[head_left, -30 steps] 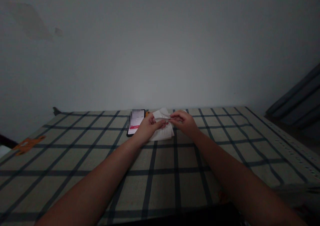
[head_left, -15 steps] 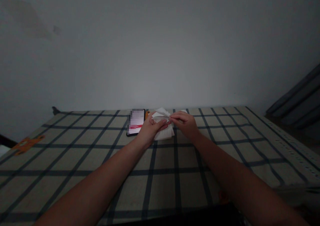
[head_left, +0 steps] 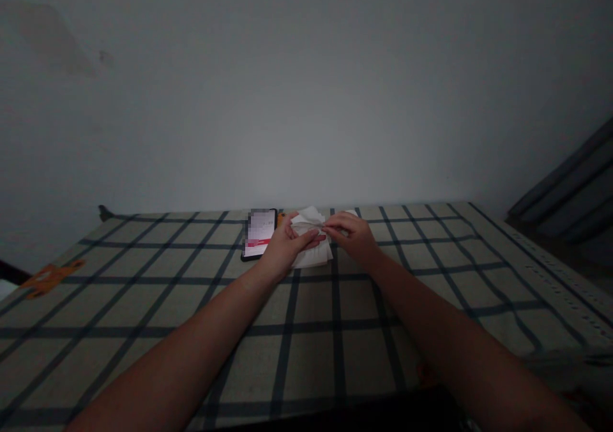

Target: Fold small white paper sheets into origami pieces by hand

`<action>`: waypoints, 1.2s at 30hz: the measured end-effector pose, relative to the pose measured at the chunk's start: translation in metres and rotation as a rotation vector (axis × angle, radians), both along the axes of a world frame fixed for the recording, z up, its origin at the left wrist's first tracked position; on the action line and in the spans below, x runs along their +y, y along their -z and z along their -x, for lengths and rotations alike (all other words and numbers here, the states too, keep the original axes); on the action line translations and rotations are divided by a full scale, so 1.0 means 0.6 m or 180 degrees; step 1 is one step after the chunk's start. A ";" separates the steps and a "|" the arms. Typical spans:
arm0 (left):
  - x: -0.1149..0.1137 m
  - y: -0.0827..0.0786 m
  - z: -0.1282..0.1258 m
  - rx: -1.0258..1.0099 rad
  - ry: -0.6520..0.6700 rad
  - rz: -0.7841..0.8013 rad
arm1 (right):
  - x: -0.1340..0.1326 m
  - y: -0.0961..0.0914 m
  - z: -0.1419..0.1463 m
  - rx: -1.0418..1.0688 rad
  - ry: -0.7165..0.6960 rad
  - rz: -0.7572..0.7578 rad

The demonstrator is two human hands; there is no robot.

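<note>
White paper (head_left: 310, 258): loose sheets between the two hands near the far side of the bench (head_left: 191, 304), upper part creased, lower edges fanned toward the person
Left hand (head_left: 282, 245): holding the paper, thumb across its front, fingers partly hidden
Right hand (head_left: 355, 234): fingertips pinched narrow on the paper's right side
Phone (head_left: 259, 228): just left of the left hand, screen lit, red bar low down, part blurred out
Cloth (head_left: 306, 304): pale with dark checks, spread over the bench
Wall (head_left: 306, 100): plain grey, behind the bench
</note>
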State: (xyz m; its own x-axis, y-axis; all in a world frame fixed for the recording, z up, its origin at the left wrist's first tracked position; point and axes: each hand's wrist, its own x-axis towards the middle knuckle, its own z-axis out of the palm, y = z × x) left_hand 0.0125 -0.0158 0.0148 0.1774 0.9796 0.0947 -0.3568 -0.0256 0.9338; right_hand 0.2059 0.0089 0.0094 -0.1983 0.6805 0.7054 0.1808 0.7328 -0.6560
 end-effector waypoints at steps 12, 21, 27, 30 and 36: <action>-0.002 -0.011 0.006 -0.0137 0.0218 0.0005 | 0.011 0.000 0.018 0.1936 -0.0710 0.2467; 0.015 0.005 0.016 0.0592 -0.0550 -0.0355 | 0.012 -0.005 0.012 0.1800 -0.0570 0.2533; 0.016 -0.003 0.030 0.1496 -0.0160 -0.0936 | 0.026 -0.019 -0.018 0.2687 -0.0205 0.2083; 0.012 -0.009 0.030 0.1744 0.0012 -0.1239 | 0.021 -0.023 -0.021 0.2327 -0.0363 0.2205; 0.014 0.003 0.025 0.1420 0.0000 -0.1106 | -0.007 -0.018 -0.002 0.0980 -0.1158 0.2431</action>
